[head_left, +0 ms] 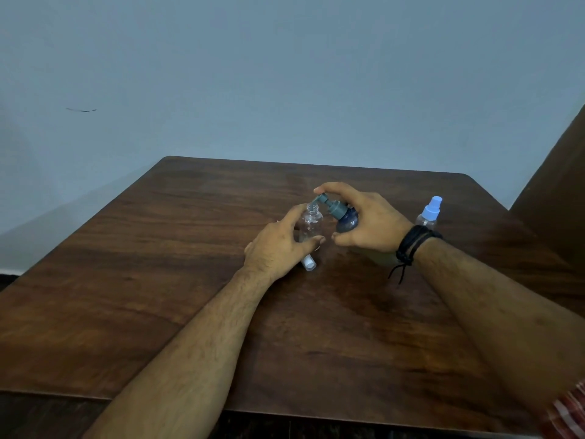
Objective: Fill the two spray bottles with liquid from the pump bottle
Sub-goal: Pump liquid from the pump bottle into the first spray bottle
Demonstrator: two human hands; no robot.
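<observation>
On the brown tabletop (190, 280), our left hand (278, 248) holds the clear uncapped spray bottle (311, 221); our right hand (367, 217) clasps the blue pump bottle (345, 218), tilted toward 9 o'clock.

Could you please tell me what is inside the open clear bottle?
The open clear bottle looks mostly empty; droplets cling inside. The left hand covers its lower part, so any liquid there cannot be seen.

You're at a dark brown wooden table (190, 312), grain running across, far corners rounded. Behind the table: plain pale blue wall (285, 74), one short dark scuff mark (81, 109) high to its left. Right of the table, brown wooden panel (557, 185).
</observation>
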